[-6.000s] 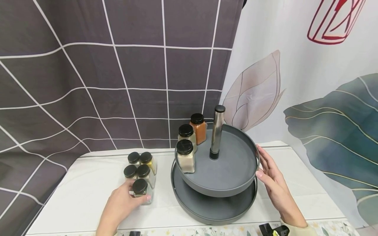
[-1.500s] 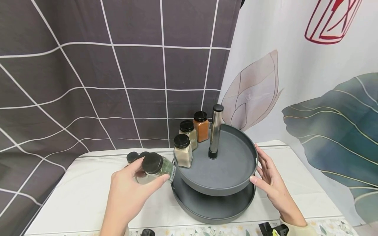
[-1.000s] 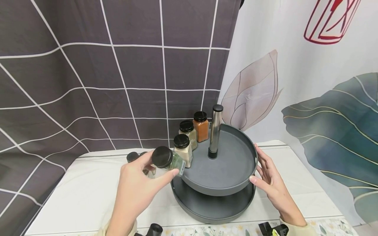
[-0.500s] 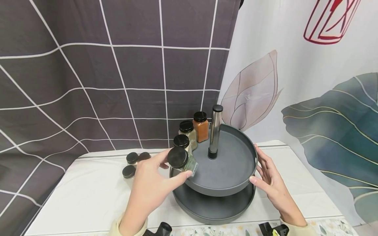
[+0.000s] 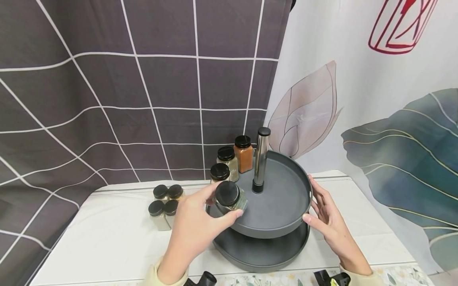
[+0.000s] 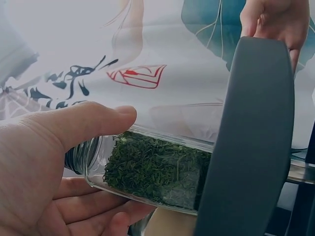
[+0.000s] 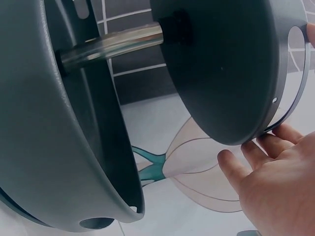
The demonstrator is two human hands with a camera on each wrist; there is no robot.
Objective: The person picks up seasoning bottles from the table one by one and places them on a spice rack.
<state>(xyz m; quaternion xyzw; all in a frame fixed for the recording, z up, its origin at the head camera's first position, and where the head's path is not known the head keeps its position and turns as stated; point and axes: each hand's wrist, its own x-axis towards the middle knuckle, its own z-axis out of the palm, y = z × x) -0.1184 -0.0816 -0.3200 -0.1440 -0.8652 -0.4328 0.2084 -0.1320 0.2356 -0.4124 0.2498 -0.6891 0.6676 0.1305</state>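
Note:
My left hand holds a spice jar between thumb and fingers, over the left front rim of a grey two-tier turntable's upper tray. The jar has a black lid and tilts; the left wrist view shows dried green herbs behind its glass. My right hand rests its thumb and fingertips against the upper tray's right side. In the right wrist view several fingertips sit at the tray's lower edge. On the upper tray's left stand an orange spice jar, a pale green one and a cream one, partly hidden.
Several black-lidded jars stand grouped on the white tabletop at the left. A metal post rises from the upper tray. The lower tray lies beneath it. A dark grid-patterned cloth hangs behind.
My left hand has picked the green herb jar out of the group on the tabletop and carried it right, to the upper tray. The tray has turned slightly; my right hand stays at its side.

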